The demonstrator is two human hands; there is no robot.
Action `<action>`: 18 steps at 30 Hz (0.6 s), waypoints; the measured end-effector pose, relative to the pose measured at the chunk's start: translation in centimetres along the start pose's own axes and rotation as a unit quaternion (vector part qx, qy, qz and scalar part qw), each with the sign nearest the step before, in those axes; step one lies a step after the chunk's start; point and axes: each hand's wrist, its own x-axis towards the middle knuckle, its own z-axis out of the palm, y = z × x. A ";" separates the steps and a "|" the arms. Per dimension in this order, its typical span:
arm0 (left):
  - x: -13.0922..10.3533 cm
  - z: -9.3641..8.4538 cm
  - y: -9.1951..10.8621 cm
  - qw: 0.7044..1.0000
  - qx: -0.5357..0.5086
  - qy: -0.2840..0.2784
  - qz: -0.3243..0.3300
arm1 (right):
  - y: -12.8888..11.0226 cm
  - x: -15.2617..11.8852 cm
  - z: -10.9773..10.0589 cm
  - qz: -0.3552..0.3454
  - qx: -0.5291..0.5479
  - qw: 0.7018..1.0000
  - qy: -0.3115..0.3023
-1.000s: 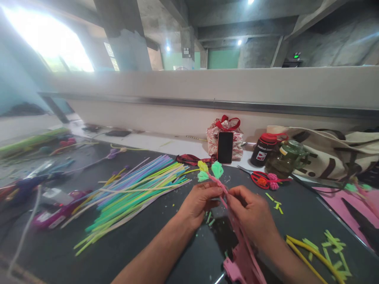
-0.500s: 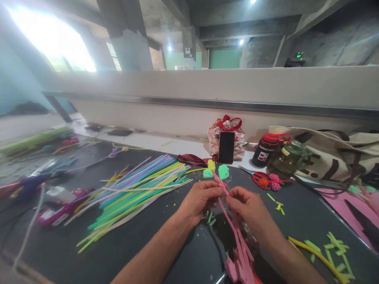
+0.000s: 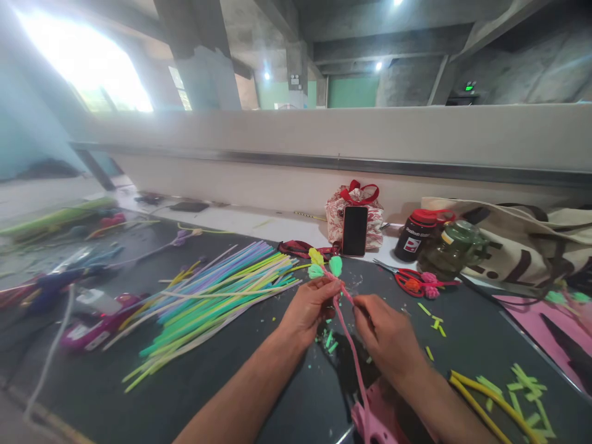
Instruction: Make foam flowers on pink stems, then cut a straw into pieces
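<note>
My left hand (image 3: 308,308) pinches the twisted top of some pink pipe cleaners (image 3: 350,345) between thumb and fingers. Just past its fingertips sit two mint-green tufts (image 3: 336,266) and a yellow tuft (image 3: 316,256), joined at the pink stem. My right hand (image 3: 386,330) is closed on a pink strand to the right of the stem, pulled out to the side. One long pink strand hangs down between my hands toward a pink object (image 3: 379,413) near the bottom edge, partly hidden by my right forearm.
Left lies a pile of coloured pipe cleaners (image 3: 217,302), beside a purple glue gun (image 3: 99,327). Red-handled scissors (image 3: 404,283) rest to the right. Behind stand a phone (image 3: 354,231), a black bottle (image 3: 413,237) and a green jug (image 3: 456,250). Lime scraps (image 3: 527,385) lie near curved yellow handles (image 3: 494,394).
The tufted top has tilted left. My right hand has drawn a pink strand out rightward and slightly down. Fewer pink strands now hang between my hands.
</note>
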 end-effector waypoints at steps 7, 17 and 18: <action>0.4 -0.4 -0.2 0.999 0.027 -0.016 0.020 | 0.2 -0.2 0.4 -0.033 -0.077 0.995 0.049; 0.5 -0.8 -0.1 0.998 0.042 -0.014 0.035 | 0.2 0.5 -0.3 0.125 0.182 0.973 -0.067; 0.4 -0.8 0.0 0.999 0.039 -0.022 0.028 | 0.2 0.5 -0.3 0.183 0.251 0.946 -0.097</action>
